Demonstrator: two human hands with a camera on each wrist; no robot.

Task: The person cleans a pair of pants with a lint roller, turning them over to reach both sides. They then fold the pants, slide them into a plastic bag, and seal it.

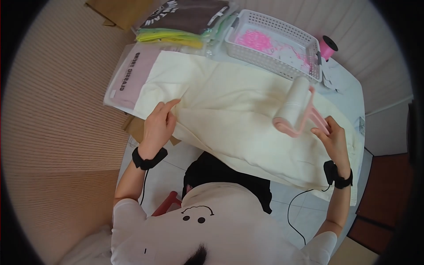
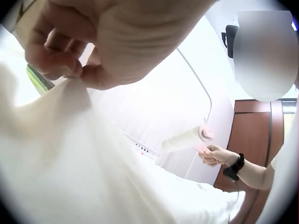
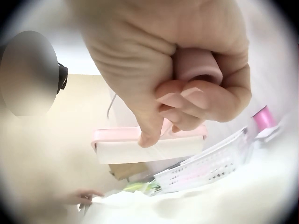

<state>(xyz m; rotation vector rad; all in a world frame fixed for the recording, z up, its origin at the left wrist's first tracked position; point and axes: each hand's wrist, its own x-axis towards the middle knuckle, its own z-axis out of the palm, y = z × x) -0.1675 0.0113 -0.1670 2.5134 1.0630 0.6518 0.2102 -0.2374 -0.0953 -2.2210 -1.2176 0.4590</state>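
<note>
Cream-coloured cloth (image 1: 247,119) lies spread over the table, softly wrinkled, its near edge hanging towards the person. My left hand (image 1: 158,126) is at the cloth's left part; in the left wrist view its thumb and fingertips pinch a raised fold of the cloth (image 2: 103,154). On the right, my right hand (image 1: 332,139) grips the pink handle of a lint roller (image 1: 293,106). The roller's white cylinder is held up over the right part of the cloth. In the right wrist view, curled fingers wrap the handle and the thumb lies along it.
A white perforated basket (image 1: 274,66) with pink shredded filler stands at the back, beside a pink ribbon spool (image 1: 327,47). Bagged garments (image 1: 185,20) are stacked at the back left. A bagged pink garment (image 1: 132,79) borders the cloth. Cables run from both wrist cameras.
</note>
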